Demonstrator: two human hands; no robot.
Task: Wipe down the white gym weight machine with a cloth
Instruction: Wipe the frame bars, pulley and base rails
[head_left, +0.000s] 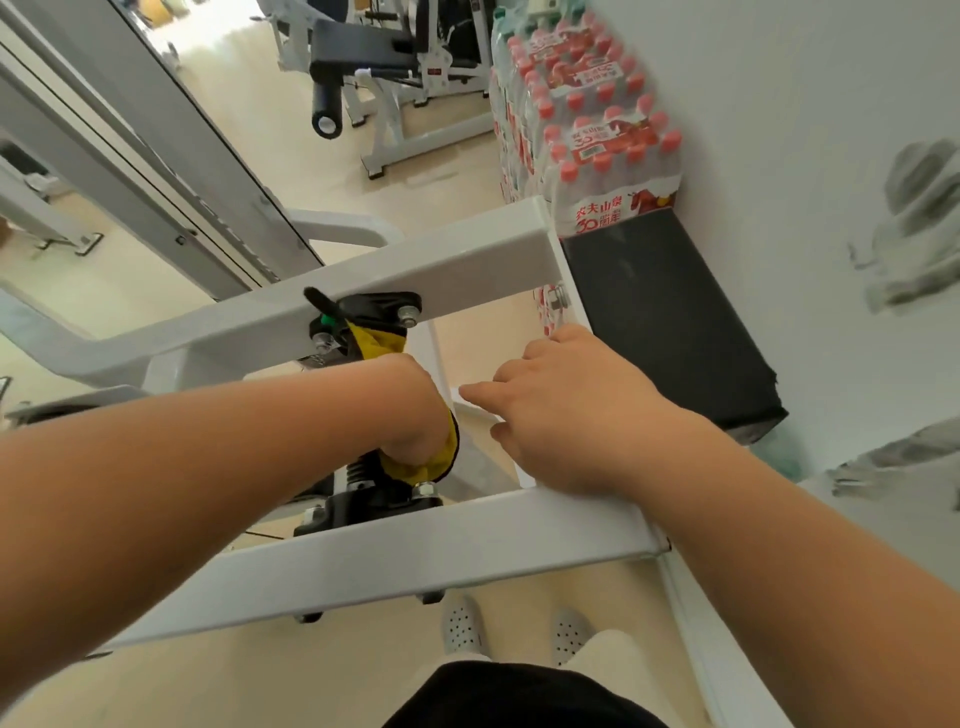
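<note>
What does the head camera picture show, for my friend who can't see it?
A person's left hand presses a yellow cloth between two bars of a white weight machine, while the right hand rests open on the frame. Packs of bottled water stand behind.
</note>
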